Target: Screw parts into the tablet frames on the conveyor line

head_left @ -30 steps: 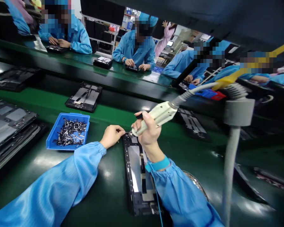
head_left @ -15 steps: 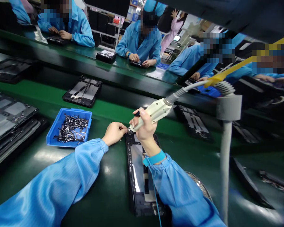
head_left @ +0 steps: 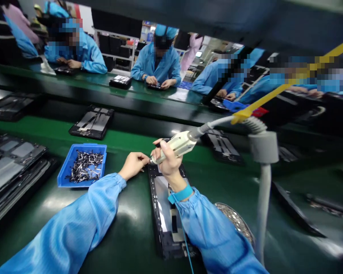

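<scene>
My right hand [head_left: 171,163] is wrapped round a cream-white electric screwdriver [head_left: 182,143], tilted with its cable end up to the right. Its tip points down at the far left corner of an opened tablet-like device [head_left: 161,190], lying lengthwise on the bench. Beside that tip, my left hand [head_left: 133,166] is closed in a pinch at the corner; whatever is between the fingertips is too small to make out. My right hand and forearm cover part of the device. A blue wrist strap [head_left: 180,194] with a thin cord circles my right wrist.
Left of my hands stands a blue bin [head_left: 80,185] of small metal parts. A round dish of screws [head_left: 236,219] lies partly behind my right sleeve. Stacked devices [head_left: 14,163] fill the left. A grey upright pole [head_left: 263,205] stands at right. Co-workers sit across the bench.
The camera view has shifted, so the bench scene sits lower and slightly left. Both hands and the screwdriver stay at the device's far left corner.
</scene>
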A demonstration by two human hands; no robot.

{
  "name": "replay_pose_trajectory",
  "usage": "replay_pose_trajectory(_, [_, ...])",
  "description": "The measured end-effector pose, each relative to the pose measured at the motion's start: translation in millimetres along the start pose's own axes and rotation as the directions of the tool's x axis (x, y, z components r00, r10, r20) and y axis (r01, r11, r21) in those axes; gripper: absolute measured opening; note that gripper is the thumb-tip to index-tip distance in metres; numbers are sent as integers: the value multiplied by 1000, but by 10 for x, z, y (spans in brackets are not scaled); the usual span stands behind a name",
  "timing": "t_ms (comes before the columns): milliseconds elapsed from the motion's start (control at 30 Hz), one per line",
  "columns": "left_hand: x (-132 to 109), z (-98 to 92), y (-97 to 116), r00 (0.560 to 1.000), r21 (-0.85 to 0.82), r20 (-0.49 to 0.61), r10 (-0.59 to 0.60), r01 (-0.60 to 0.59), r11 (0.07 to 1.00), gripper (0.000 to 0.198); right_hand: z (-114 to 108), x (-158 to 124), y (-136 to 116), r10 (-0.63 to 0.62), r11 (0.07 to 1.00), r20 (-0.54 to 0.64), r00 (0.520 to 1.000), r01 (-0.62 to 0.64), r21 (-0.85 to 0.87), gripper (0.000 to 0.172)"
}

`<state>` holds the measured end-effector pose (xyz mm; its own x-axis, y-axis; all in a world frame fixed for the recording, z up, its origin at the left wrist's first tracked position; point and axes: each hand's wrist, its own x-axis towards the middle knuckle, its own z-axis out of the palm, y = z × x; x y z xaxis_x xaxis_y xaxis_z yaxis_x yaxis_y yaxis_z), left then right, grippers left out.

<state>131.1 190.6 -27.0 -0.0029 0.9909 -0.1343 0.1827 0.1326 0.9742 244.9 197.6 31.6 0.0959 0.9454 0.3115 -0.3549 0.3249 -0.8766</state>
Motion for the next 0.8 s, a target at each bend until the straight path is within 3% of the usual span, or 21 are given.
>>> replay_pose_trajectory(100, [22,-53,13,999,41,-15,42,-42,998,16,20,-44,20,25,999,83,996,-23,-23,34])
replay_pose_trajectory(200, [68,-119,33,993,105,-42,111,-107,989,27,66,-37,29,-14,999,93,996,17,-39,36])
replay_pose_trajectory(400, [129,-159,46,972,207,-46,229,-215,954,51,174,95,-121,-109,993,-25,994,110,46,45])
replay_pose_trajectory(533, [179,-175,-15,954,293,-111,278,-236,927,56,199,217,-506,-130,970,-208,969,168,175,43])
replay_pose_trajectory(600, [178,-199,-17,948,321,-128,291,-238,917,57,110,173,-820,-134,955,-220,966,185,231,42])
replay_pose_trajectory(633, [143,-204,-8,942,333,-144,302,-241,911,58,26,115,-990,-150,947,-162,975,189,259,40])
replay_pose_trajectory(733, [-189,-91,26,858,445,-139,495,-392,805,49,-383,-152,-1452,-242,938,-113,964,262,226,35])
replay_pose_trajectory(800, [-605,133,9,732,537,96,674,-609,584,38,-732,-350,-1648,-253,945,-98,963,267,186,37])
